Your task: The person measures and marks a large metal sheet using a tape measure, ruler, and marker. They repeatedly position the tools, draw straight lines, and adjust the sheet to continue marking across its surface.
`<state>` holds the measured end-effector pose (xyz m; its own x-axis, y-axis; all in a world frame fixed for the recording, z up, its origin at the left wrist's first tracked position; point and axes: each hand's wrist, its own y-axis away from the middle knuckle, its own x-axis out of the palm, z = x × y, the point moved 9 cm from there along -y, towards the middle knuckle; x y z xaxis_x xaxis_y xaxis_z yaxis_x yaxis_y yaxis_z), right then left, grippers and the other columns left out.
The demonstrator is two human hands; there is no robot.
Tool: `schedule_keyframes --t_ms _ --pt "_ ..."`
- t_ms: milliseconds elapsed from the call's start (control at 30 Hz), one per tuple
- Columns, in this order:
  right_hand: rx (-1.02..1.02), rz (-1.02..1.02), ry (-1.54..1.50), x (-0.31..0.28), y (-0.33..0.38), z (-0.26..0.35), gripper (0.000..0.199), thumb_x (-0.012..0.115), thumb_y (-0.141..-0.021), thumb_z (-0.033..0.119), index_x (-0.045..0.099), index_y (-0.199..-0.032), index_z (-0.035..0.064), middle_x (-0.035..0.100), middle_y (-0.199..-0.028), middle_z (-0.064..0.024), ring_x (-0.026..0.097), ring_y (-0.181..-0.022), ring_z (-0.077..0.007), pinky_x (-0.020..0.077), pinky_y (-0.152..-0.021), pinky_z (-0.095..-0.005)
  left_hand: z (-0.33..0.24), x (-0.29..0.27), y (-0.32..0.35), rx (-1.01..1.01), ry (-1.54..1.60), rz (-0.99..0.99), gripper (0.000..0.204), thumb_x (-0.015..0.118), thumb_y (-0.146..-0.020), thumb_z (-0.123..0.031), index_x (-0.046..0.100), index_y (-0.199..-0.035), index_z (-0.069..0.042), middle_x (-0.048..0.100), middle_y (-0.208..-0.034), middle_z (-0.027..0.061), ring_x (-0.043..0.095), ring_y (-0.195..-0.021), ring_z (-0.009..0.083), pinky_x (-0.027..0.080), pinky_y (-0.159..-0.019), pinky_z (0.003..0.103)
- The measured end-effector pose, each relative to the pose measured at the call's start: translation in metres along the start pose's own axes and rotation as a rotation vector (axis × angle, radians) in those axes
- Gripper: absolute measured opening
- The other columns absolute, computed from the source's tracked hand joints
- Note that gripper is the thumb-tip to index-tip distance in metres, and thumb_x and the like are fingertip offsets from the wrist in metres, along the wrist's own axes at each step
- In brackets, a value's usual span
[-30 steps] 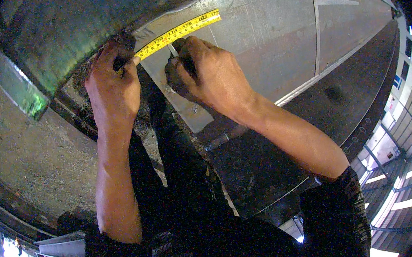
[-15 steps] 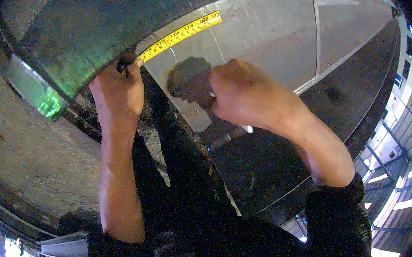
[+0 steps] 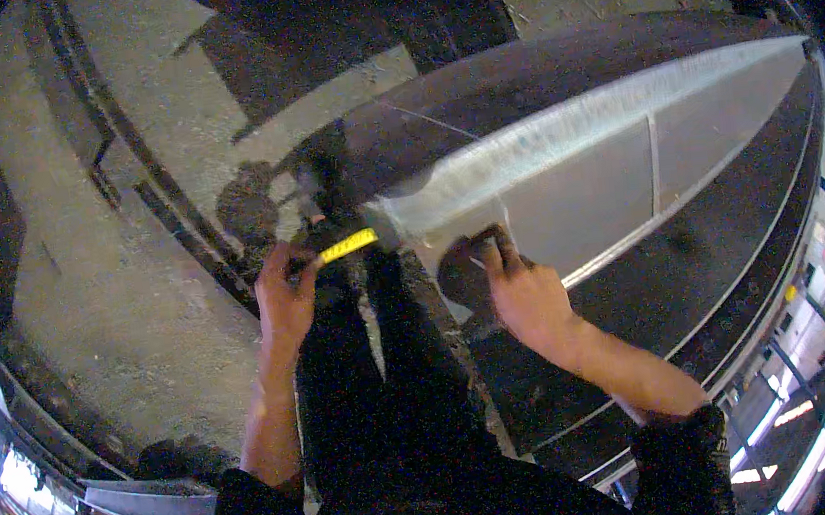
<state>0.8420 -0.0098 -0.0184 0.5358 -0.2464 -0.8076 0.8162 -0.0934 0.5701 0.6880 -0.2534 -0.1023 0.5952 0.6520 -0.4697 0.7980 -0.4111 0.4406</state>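
My left hand [image 3: 286,296] is closed on a tape measure whose case is mostly hidden by fingers and shadow. A short length of its yellow blade [image 3: 349,245] sticks out to the right, its tip near the end of a grey metal beam [image 3: 578,208]. My right hand [image 3: 538,300] is closed in a pinch over the near face of the beam, its shadow beside it. A thin pale stick-like thing [image 3: 477,262] shows at its fingertips, too blurred to name. A faint pale line [image 3: 503,210] runs across the metal above that hand.
Along the beam's top runs a bright edge [image 3: 602,142]. A raised upright strip [image 3: 654,162] stands farther along its face. Dark plate [image 3: 604,358] lies nearer me on the right. Rough floor [image 3: 141,356] with a dark metal rail [image 3: 185,246] is on the left.
My view has swung, showing more floor beyond the beam. The tape blade lay along the metal; now it is off it, with less showing. My right hand's fingers now point forward.
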Motion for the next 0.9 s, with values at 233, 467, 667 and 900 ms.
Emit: schedule_keyframes --t_ms 233,467,667,900 --pt "0.118 0.115 -0.217 0.029 -0.005 0.003 0.043 0.058 -0.084 0.010 0.047 -0.123 -0.0020 0.058 -0.120 -0.0298 0.066 -0.087 -0.0400 0.0552 -0.071 -0.0476 0.114 -0.078 0.006 -0.196 -0.011 -0.058 0.019 0.073 -0.080 -0.005 0.061 -0.094 -0.002 0.066 -0.085 0.0085 0.062 -0.076 0.0182 0.050 -0.069 0.034" --pt "0.082 0.169 -0.118 0.048 0.003 0.001 0.055 0.064 -0.078 0.014 0.047 -0.127 -0.0015 0.061 -0.109 -0.0283 0.066 -0.085 -0.0396 0.0557 -0.066 -0.0475 0.193 -0.097 -0.010 -0.350 0.132 0.083 0.013 0.072 -0.080 -0.004 0.062 -0.088 -0.007 0.063 -0.076 0.0022 0.057 -0.065 0.0107 0.047 -0.060 0.030" --pt "0.100 0.072 -0.279 0.051 0.014 -0.007 0.042 0.069 -0.072 0.020 0.061 -0.111 0.0048 0.066 -0.099 -0.0205 0.064 -0.084 -0.0403 0.0525 -0.072 -0.0505 0.188 -0.109 -0.024 -0.331 0.081 0.146 0.011 0.069 -0.082 -0.004 0.060 -0.087 -0.003 0.066 -0.084 0.0071 0.062 -0.073 0.0179 0.051 -0.065 0.031" --pt "0.175 -0.077 -0.452 0.032 0.015 -0.013 0.018 0.068 -0.076 0.030 0.072 -0.087 0.0173 0.069 -0.088 -0.0120 0.064 -0.083 -0.0388 0.0496 -0.074 -0.0519 -0.047 -0.035 -0.051 0.324 -0.144 0.710 0.009 0.063 -0.084 -0.004 0.057 -0.089 -0.004 0.043 -0.145 0.0173 0.054 -0.121 0.0349 0.047 -0.096 0.040"
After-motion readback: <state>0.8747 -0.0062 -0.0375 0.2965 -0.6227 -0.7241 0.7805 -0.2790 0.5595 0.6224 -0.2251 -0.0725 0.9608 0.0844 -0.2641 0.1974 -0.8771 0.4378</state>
